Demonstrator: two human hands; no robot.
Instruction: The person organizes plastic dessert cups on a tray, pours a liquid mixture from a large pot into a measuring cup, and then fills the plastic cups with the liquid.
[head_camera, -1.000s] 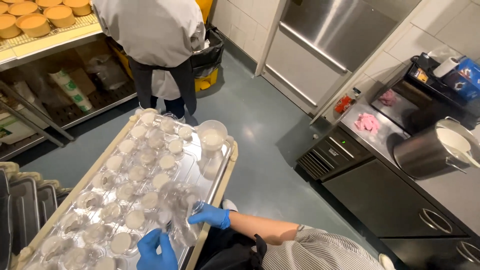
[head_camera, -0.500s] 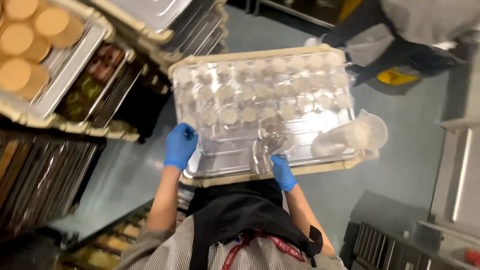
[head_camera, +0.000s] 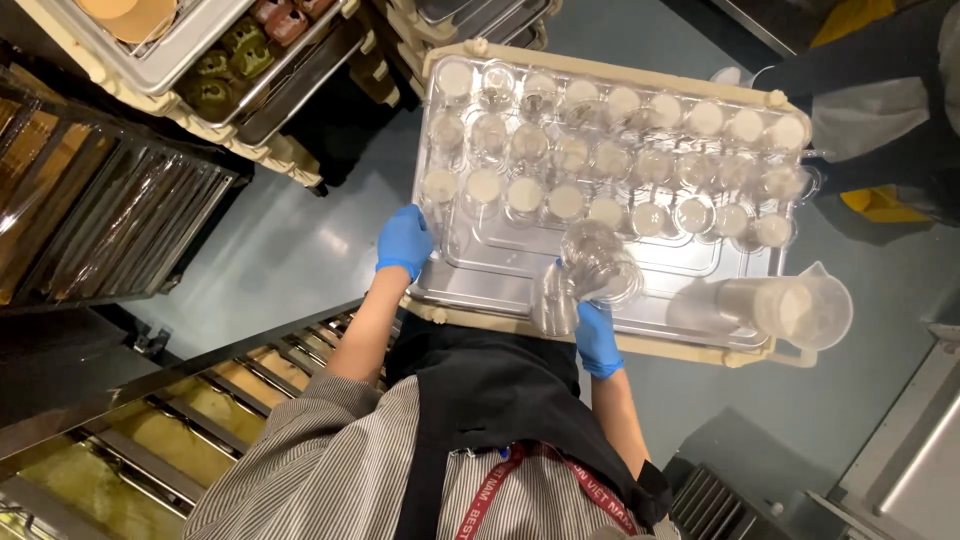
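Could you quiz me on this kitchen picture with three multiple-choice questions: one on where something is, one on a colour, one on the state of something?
1. Where does the clear measuring jug lie?
A. at the tray's corner on the person's right
B. on the floor
C. on the rack shelf

2. What colour are the gloves on the left hand and right hand?
A. white
B. blue
C. black

3. How do the small clear cups in the rows on the metal tray stand?
A. all empty
B. stacked in one tower
C. many hold a pale filling

Answers:
1 A, the jug rests on its side on the tray's corner, past the right hand.
2 B, both gloves are bright blue.
3 C, pale discs show inside many cups, set out in rows.
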